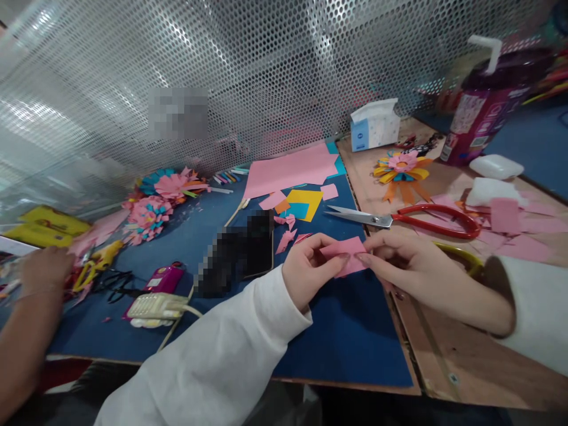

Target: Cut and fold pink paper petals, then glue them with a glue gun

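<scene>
As left hand (309, 267) and right hand (410, 267) pinch it, pink paper (349, 248) bridges both grips.

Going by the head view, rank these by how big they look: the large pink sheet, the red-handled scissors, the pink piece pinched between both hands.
1. large pink sheet: most area.
2. red-handled scissors: longer, but thin.
3. pink piece: smallest, despite being nearest.

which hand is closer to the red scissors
Right. The right hand sits just below the red scissors; the left hand is farther off, down-left of the blades. Both pinch the pink paper.
</scene>
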A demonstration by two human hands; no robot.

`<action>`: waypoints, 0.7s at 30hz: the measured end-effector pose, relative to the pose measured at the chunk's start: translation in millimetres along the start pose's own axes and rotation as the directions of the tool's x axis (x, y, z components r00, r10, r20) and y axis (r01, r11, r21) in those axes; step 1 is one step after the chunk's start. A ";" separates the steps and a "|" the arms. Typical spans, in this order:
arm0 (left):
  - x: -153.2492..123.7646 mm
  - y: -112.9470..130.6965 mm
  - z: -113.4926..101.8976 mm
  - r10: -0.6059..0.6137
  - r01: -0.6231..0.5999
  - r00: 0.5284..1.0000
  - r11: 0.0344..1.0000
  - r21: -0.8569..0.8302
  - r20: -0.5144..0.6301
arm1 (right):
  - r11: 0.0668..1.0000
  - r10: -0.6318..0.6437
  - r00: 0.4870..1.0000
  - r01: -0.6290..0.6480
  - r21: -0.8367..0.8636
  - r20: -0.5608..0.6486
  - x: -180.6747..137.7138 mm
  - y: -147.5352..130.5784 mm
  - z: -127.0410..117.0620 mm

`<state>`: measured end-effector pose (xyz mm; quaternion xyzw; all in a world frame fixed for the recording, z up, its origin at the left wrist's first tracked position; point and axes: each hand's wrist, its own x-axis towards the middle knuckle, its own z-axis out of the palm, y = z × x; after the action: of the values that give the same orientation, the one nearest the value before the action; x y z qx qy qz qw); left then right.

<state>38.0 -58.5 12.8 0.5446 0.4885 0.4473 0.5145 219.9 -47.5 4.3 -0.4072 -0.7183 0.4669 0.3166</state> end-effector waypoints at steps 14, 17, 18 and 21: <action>2.5 -3.6 -1.3 -0.162 0.199 0.977 0.924 -0.326 0.137 | 0.786 -0.383 0.919 0.271 -0.555 -0.093 -5.9 8.6 -0.3; 2.0 -3.0 -1.6 -0.159 0.204 0.975 0.913 -0.352 0.153 | 0.685 -0.478 0.877 0.337 -0.646 -0.049 -6.6 8.7 -0.2; 1.9 -2.8 -1.8 -0.155 0.201 0.976 0.913 -0.355 0.154 | 0.654 -0.507 0.861 0.360 -0.666 -0.033 -6.5 8.8 -0.4; 2.1 -1.1 -1.8 -0.149 0.193 0.978 0.916 -0.353 0.148 | 0.584 -0.562 0.827 0.414 -0.699 0.020 -6.2 9.9 -0.9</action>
<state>36.4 -56.2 11.8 0.4201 0.4114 0.4504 0.6719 226.4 -50.3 -5.1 -0.3244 -0.8846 0.0229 0.3341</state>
